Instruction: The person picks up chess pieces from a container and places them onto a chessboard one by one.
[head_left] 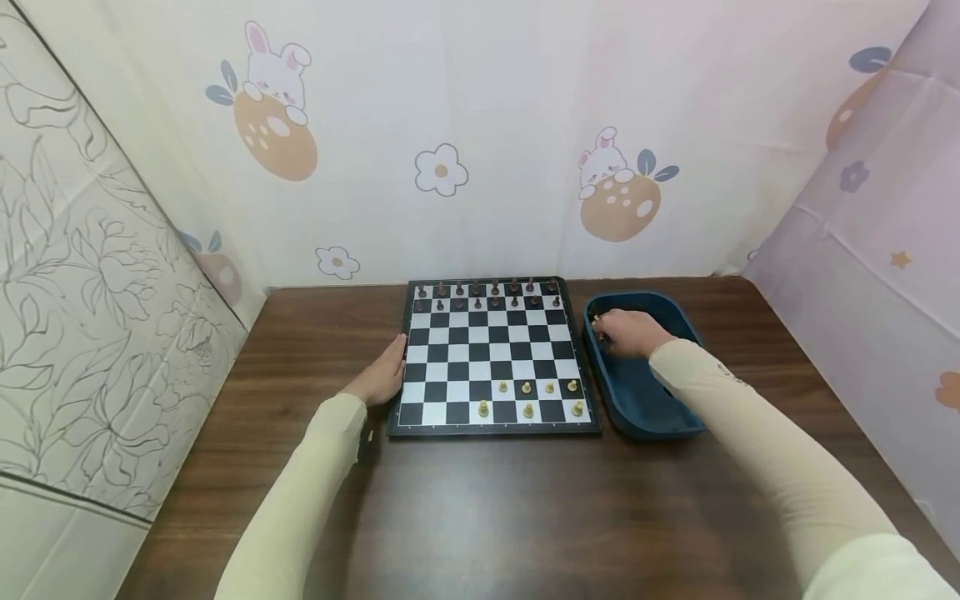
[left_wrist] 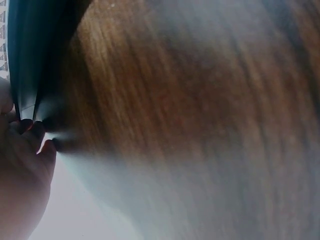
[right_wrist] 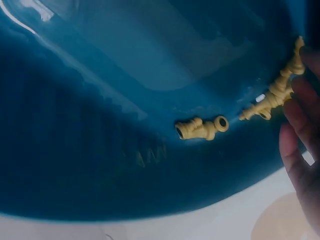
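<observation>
A black-and-white chessboard (head_left: 459, 350) lies on the table. My left hand (head_left: 382, 372) rests along its left edge with the fingers stretched out; in the left wrist view the fingertips (left_wrist: 36, 129) meet the board's dark side. My right hand (head_left: 632, 333) reaches into the far left part of a blue tub (head_left: 652, 429). In the right wrist view its fingertips (right_wrist: 292, 112) are right at a cluster of cream chess pieces (right_wrist: 275, 95), fingers loosely bent. More cream chess pieces (right_wrist: 200, 128) lie beside them in the tub.
Dark chess pieces (head_left: 477, 302) fill the board's two far rows. Several cream pawns (head_left: 550, 387) and larger cream pieces (head_left: 528, 411) stand at the near right. The tub stands close to the board's right side. A patterned cloth (head_left: 495, 217) hangs behind the wooden table (head_left: 480, 517).
</observation>
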